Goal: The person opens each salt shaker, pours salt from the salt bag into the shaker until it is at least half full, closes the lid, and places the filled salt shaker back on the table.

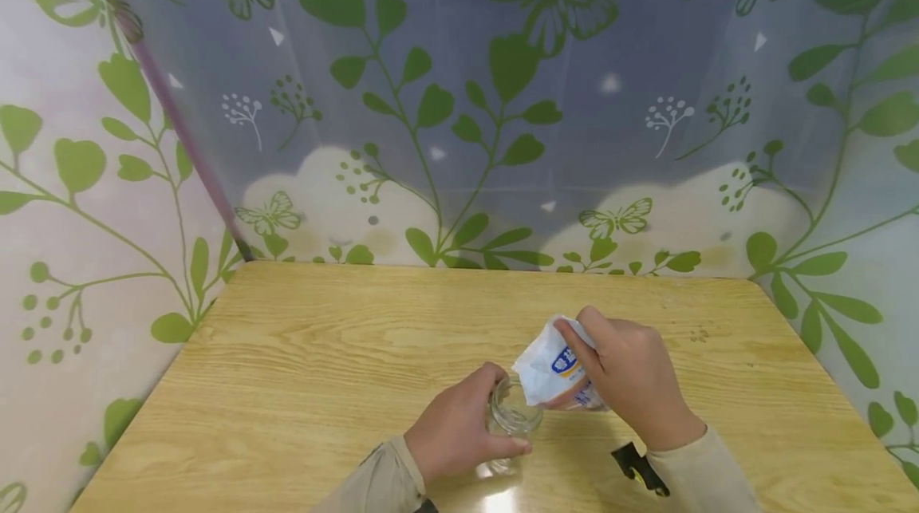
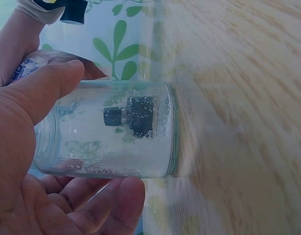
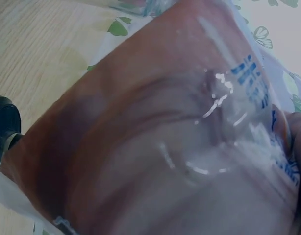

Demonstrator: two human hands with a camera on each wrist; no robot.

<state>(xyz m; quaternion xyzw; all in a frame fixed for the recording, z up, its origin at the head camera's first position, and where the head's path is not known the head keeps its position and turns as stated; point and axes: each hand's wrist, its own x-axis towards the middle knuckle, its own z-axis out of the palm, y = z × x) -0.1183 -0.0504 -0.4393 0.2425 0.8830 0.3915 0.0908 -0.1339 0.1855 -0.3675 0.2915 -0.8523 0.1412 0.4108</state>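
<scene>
My left hand (image 1: 459, 421) grips a clear glass jar (image 1: 518, 420), thumb on one side and fingers curled round the other. The jar stands upright, its base right at the tabletop in the left wrist view. White granules (image 2: 145, 129) cling to its inner wall, mostly near the base. A white and clear plastic packet (image 1: 553, 369) with blue print is pinched at its upper part by my right hand (image 1: 635, 373). It is tilted, with its lower left corner overlapping the jar's mouth in the head view. In the right wrist view the packet (image 3: 155, 127) hides most of the jar.
The wooden table (image 1: 323, 337) runs back to a fabric wall (image 1: 459, 138) printed with leaves and butterflies, with similar walls at both sides. A black device (image 1: 639, 469) sits beside my right wrist, above the table.
</scene>
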